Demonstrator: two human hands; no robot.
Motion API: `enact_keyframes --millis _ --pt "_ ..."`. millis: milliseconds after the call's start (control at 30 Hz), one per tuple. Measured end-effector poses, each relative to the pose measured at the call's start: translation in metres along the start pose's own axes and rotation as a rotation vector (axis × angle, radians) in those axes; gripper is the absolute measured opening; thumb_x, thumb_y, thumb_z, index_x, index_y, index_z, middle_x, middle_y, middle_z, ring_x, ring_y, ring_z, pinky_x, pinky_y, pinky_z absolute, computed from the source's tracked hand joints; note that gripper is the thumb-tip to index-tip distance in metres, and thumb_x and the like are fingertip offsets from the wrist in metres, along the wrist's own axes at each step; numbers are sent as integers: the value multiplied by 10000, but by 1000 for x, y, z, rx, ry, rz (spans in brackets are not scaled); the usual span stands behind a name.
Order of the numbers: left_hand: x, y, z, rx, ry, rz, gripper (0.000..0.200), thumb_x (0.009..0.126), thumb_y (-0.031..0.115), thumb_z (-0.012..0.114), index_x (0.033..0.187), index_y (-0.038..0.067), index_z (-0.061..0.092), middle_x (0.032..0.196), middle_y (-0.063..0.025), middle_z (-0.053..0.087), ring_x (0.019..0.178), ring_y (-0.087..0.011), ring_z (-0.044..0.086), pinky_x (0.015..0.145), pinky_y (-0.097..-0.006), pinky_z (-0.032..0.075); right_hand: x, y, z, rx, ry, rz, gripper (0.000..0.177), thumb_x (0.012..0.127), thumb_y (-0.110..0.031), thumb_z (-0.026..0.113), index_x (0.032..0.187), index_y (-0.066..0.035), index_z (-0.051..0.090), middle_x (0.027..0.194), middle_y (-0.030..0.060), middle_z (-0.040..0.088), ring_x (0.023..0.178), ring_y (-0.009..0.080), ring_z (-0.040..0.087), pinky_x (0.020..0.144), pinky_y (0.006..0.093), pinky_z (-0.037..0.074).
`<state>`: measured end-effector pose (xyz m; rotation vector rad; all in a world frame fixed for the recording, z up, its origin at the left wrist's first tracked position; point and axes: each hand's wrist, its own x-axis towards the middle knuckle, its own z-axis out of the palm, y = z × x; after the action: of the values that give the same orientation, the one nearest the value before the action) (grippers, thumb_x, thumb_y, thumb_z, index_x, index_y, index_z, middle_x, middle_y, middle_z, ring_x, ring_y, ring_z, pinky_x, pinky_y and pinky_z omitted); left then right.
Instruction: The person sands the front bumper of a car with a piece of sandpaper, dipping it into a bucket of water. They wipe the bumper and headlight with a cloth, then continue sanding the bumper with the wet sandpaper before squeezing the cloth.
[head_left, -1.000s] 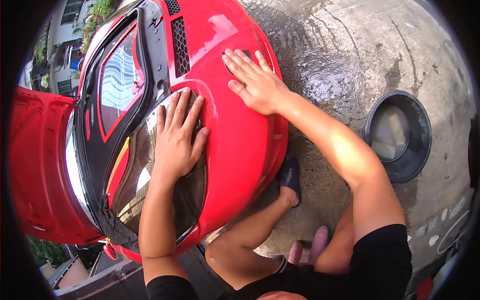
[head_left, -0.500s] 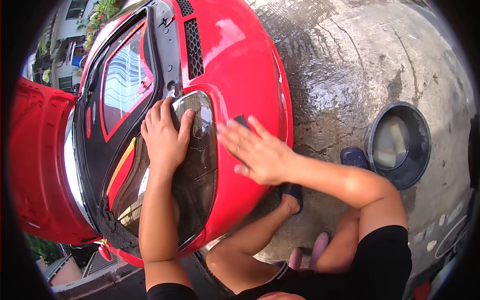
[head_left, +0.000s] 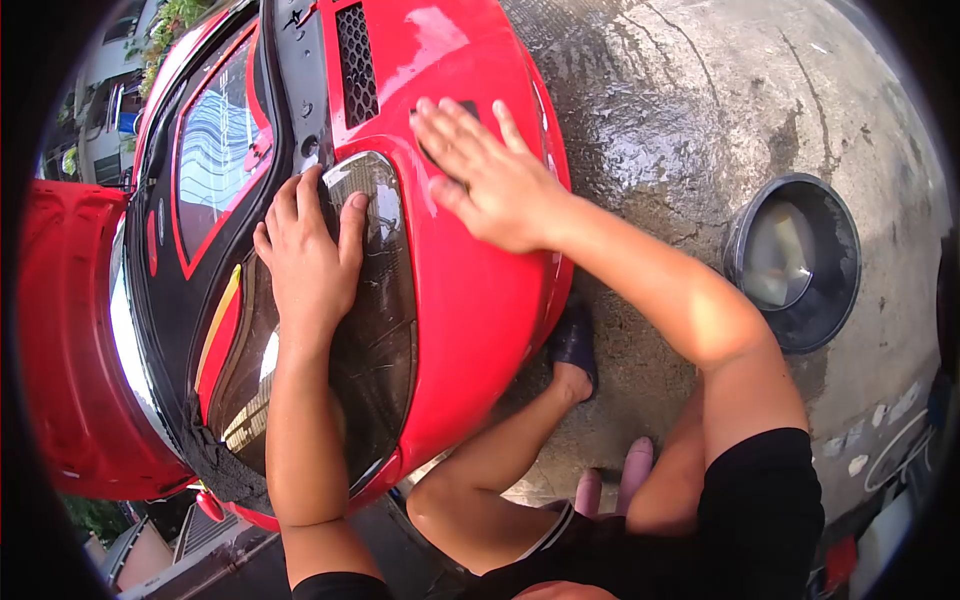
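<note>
Dark pad (head_left: 468, 108), upper centre of frame, sits right under the right hand (head_left: 495, 190), flat fingers pointing upper left, little one splayed, pad's long axis mostly hidden, can't call it; left hand (head_left: 312, 255) farther off, thumb spread, at the headlight (head_left: 375, 325).

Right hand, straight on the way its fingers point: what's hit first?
Likely the black mesh grille, across the red bodywork from the right hand; depth is hard to judge from this single view.
</note>
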<state>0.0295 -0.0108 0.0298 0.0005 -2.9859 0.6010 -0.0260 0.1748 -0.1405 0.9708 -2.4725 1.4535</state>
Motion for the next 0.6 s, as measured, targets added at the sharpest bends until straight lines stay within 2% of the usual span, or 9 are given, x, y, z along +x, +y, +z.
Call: enact_keyframes --millis 33,100,167,233,267,400,500,533,600 --pt "0 1 -1 -2 -6 -6 604 1092 474 594 1535 66 546 1509 -185 578 1409 -384 549 1209 -582 323 16 12 -7 53 -32 101 710 1177 -480 293 1752 -82 166 1836 124 153 1699 306 121 1334 649 24" --pt "1 -1 0 -41 -9 -11 615 1080 493 606 1524 71 550 1498 -192 571 1435 -389 519 1209 -645 311 11 10 3 1 52 114 746 1161 -514 330 1752 -86 176 1833 132 168 1698 306 131 1337 641 35" --pt "-1 -4 3 -30 17 9 614 1079 495 609 1521 72 553 1497 -194 570 1432 -389 521 1212 -643 310 -46 -31 5 5 -6 -75 772 1135 -543 386 1744 -95 232 1822 136 217 1698 290 154 1335 644 30" --pt "3 -4 6 -15 41 14 603 1085 489 602 1525 80 553 1496 -191 574 1427 -384 529 1214 -622 311 -109 -59 9 75 -225 -298 761 1118 -527 423 1737 -109 274 1817 121 247 1698 268 172 1333 643 7" --pt "4 -3 5 -8 37 14 593 1091 482 595 1530 86 551 1495 -187 578 1424 -379 537 1215 -603 314 -101 -49 15 -35 -150 -366 748 1130 -526 380 1741 -112 256 1820 88 250 1694 231 187 1332 653 -1" --pt "-1 -2 1 -16 -2 0 590 1089 489 597 1528 98 555 1496 -191 574 1424 -379 534 1217 -605 313 9 35 3 -8 52 108 724 1166 -544 261 1766 -158 137 1844 66 142 1701 279 107 1340 645 -13" --pt "2 -1 0 -41 -12 -2 610 1081 504 604 1530 93 556 1502 -205 560 1435 -387 519 1231 -622 295 -5 27 14 11 126 149 761 1165 -561 239 1758 -96 136 1846 108 104 1702 305 93 1335 654 15" --pt "1 -2 0 -39 -20 -13 611 1083 504 602 1534 94 554 1505 -208 557 1439 -388 516 1238 -623 289 -35 2 7 -32 55 74 778 1159 -562 249 1756 -76 138 1846 126 95 1704 312 87 1333 657 39" --pt "0 -3 1 -35 -15 -18 610 1084 500 601 1539 97 551 1510 -213 550 1445 -390 512 1246 -625 281 -119 -41 17 20 -152 -221 753 1136 -518 346 1754 -109 211 1833 114 196 1702 282 147 1329 659 19"
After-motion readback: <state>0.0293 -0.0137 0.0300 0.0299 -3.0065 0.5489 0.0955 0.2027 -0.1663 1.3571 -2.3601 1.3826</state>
